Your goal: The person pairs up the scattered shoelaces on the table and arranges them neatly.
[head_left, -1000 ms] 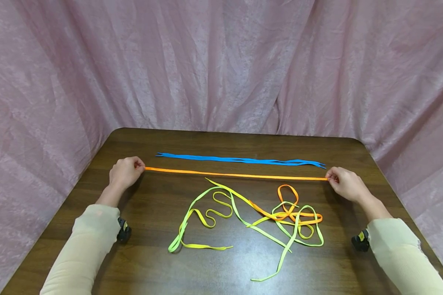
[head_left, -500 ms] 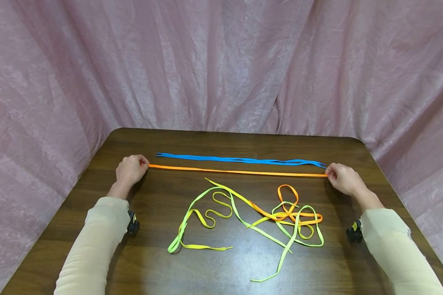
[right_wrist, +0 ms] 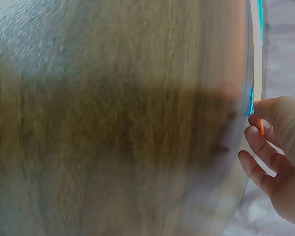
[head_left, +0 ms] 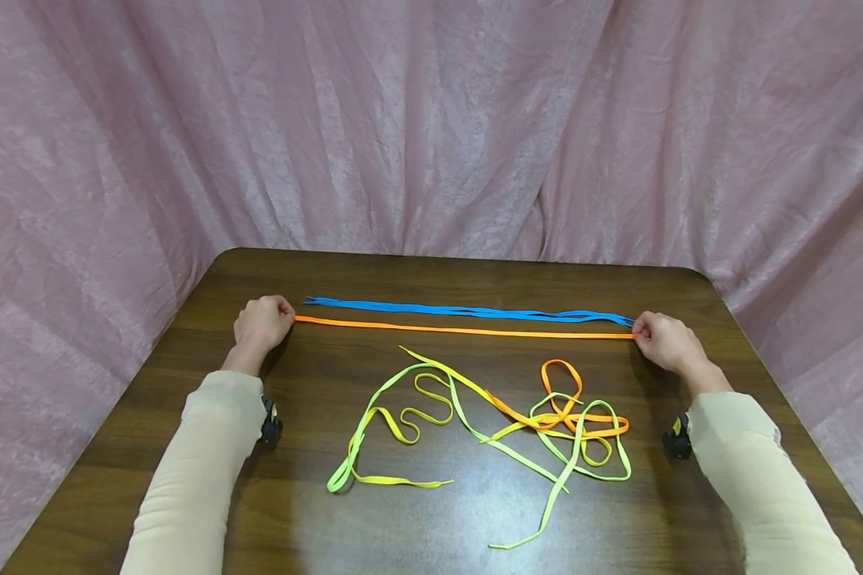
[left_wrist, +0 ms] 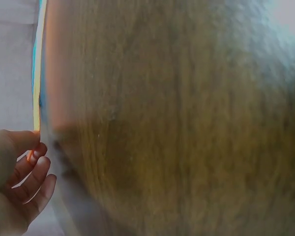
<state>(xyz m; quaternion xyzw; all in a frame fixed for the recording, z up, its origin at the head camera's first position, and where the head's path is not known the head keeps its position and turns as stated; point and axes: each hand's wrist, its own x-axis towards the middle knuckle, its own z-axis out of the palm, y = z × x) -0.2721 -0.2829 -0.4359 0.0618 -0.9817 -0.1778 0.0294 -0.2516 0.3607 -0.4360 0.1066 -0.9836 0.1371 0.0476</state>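
Orange lace point(head_left: 463, 329) stretched straight between the left hand point(head_left: 263, 323) and the right hand point(head_left: 667, 342).
Each hand pinches one end of the lace between thumb and forefinger, the gap closed upon it, while the remaining fingers curve loosely and hold nothing; the lace runs left to right across the far half of the brown table point(head_left: 374, 543), and whether it touches the surface cannot be told. Just beyond it, roughly parallel, lies a bundle of blue laces point(head_left: 475, 311), its right tips close beside the right hand, contact uncertain. On the near side, a yellow lace point(head_left: 403, 481) and a light green lace point(head_left: 379, 393) wind loosely, crossing a looped orange lace point(head_left: 562, 362) at right. A pink curtain point(head_left: 431, 128) hangs beyond the table.
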